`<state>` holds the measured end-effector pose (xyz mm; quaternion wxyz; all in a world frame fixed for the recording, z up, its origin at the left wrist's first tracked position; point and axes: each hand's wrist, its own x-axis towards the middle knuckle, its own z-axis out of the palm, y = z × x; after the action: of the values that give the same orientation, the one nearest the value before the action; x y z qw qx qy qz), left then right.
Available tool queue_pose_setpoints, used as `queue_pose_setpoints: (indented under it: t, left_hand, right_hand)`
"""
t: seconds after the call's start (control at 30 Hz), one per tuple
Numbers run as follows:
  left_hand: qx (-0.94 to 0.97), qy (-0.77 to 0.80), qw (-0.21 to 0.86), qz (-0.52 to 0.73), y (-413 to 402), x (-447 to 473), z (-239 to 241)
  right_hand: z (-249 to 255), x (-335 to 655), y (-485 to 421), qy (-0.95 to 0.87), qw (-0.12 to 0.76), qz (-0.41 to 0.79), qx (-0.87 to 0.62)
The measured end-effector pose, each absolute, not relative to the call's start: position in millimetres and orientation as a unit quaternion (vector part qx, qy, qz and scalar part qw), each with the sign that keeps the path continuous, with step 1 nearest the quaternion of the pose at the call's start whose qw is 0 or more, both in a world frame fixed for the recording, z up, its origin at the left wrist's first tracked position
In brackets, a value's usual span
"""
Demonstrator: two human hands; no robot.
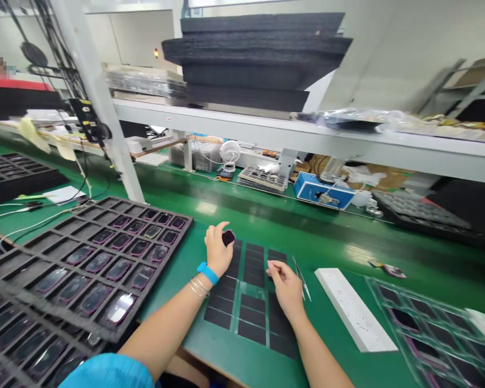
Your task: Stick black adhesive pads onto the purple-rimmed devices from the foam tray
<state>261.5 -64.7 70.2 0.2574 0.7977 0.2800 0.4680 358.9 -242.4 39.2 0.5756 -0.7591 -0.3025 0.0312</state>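
My left hand (218, 253), with a blue band and bracelets at the wrist, grips a small dark screen with a purple rim (228, 237) between thumb and fingers. It is raised over the far left edge of a sheet of black rectangular pieces on clear backing (253, 312). Over the right part of that sheet, my right hand (286, 285) has thumb and forefinger pinched together. Whatever is between those fingertips is too small to make out. Metal tweezers (302, 278) lie just beyond the right hand, apart from it.
On the left, a dark foam tray (75, 226) holds several purple-rimmed screens in its compartments, with another tray (8, 323) nearer. A white power strip (354, 310) and a clear plastic tray (428, 318) lie on the right. Behind are a blue box (323, 191) and a shelf (242, 118).
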Motion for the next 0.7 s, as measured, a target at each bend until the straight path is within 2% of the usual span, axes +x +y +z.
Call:
queue_pose_setpoints:
  t: [0.2,0.33,0.5,0.7]
  left_hand:
    - [0.826,0.302,0.2,0.431,-26,305,50]
    - [0.812,0.313,0.217,0.441,-11,306,41]
    - [0.807,0.31,0.249,0.437,-4,307,39]
    - [0.817,0.234,0.254,0.462,-34,306,41]
  right_hand:
    - [46,355,-245,-0.366,0.535,-0.027,-0.761]
    - [44,354,-244,-0.395,0.52,-0.062,-0.754]
    - [38,356,-241,-0.398,0.511,-0.046,-0.76]
    - [41,357,-241,-0.379,0.517,-0.05,-0.766]
